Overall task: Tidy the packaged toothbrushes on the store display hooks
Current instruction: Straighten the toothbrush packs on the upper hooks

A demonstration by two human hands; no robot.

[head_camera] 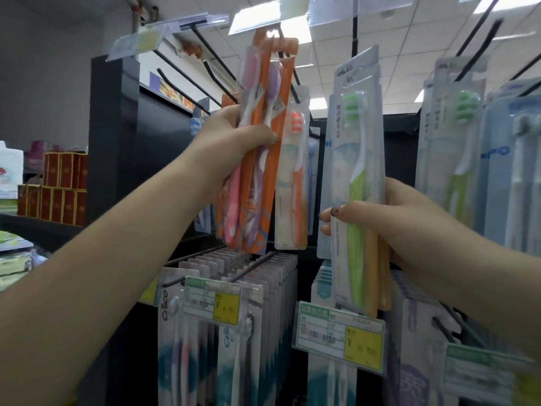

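My left hand grips a bundle of orange-backed toothbrush packs with pink and purple brushes, raised near a black display hook at the top centre. My right hand holds the lower end of a white pack with a green toothbrush, with an orange brush pack behind it. A white pack with an orange brush hangs between the two hands.
Dense rows of packaged toothbrushes hang on the lower hooks behind yellow price tags. More green-brush packs hang at the right. Several empty black hooks jut out at upper left. Red boxes stack on a shelf at left.
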